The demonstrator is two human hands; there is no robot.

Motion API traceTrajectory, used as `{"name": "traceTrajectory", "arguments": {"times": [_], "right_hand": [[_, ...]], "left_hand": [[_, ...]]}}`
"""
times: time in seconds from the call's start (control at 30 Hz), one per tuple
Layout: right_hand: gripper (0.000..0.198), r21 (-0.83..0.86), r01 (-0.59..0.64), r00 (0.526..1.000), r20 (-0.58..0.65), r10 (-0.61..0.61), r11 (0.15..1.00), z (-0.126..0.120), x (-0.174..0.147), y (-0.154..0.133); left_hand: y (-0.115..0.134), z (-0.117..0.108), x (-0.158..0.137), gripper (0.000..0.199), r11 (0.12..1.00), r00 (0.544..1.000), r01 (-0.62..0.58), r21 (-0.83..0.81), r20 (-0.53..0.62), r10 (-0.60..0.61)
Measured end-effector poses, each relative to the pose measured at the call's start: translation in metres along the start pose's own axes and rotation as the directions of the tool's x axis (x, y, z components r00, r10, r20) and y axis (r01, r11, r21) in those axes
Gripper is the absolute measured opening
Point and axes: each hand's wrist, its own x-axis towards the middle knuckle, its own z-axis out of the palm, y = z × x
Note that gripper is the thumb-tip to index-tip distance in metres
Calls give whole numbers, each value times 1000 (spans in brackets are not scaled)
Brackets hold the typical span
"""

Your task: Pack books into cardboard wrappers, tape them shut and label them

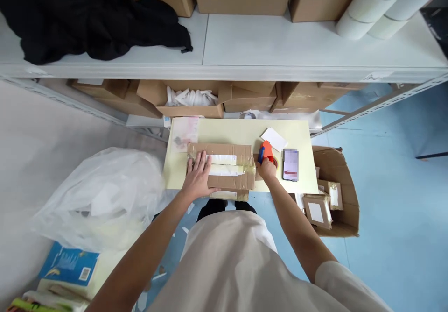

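On the pale yellow table [224, 132] lies a flat cardboard box [229, 151], with white paper strips and clear tape along its middle. My left hand [199, 174] rests on the box's left end, fingers spread, holding nothing. At the box's right side, my right hand [267, 168] is closed around an orange and blue tape dispenser [266, 150]. My fingers hide much of its handle. A phone [290, 165] with a lit screen lies to the right, and white paper [274, 139] lies just behind the dispenser.
A large open carton [346, 200] holding several small boxes stands right of the table. A filled clear plastic bag [101, 195] bulges at the left. Behind, a shelf [245, 46] carries cartons, paper rolls [364, 8] and black cloth [94, 22]. A reddish sheet [185, 133] lies at the table's back-left corner.
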Motion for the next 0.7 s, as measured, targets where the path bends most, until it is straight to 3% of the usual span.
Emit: {"name": "traceTrajectory", "arguments": {"times": [0.1, 0.17, 0.27, 0.37, 0.43, 0.53, 0.6, 0.7], "right_hand": [[33, 49, 23, 998, -63, -20, 999, -20, -2, 6], [28, 191, 70, 988, -148, -42, 979, -46, -10, 8], [21, 426, 216, 949, -302, -87, 879, -91, -30, -6], [26, 565, 413, 893, -406, -196, 714, -117, -52, -46], [37, 594, 453, 889, -359, -286, 665, -117, -60, -77], [53, 608, 367, 921, -130, -368, 704, -102, -63, -110], [58, 611, 296, 924, 11, -382, 734, -91, -61, -116], [61, 607, 251, 926, 77, -370, 754, -84, -58, -109]], "left_hand": [[-1, 2, -2, 115, 998, 1000, 3, -58, -13, -4], [-2, 3, -3, 114, 996, 999, -8, -92, -36, 5], [-7, 3, -5, 112, 991, 999, -23, -134, -41, 18], [-11, 2, -6, 112, 984, 998, -55, -170, -37, 49], [-13, 1, -7, 112, 977, 996, -74, -198, -58, 63], [-15, -1, -7, 95, 962, 993, -83, -260, -100, 58], [-16, -3, -5, 77, 946, 992, -72, -315, -121, 35], [-15, -10, -1, 57, 905, 990, -21, -424, -137, -41]]}}
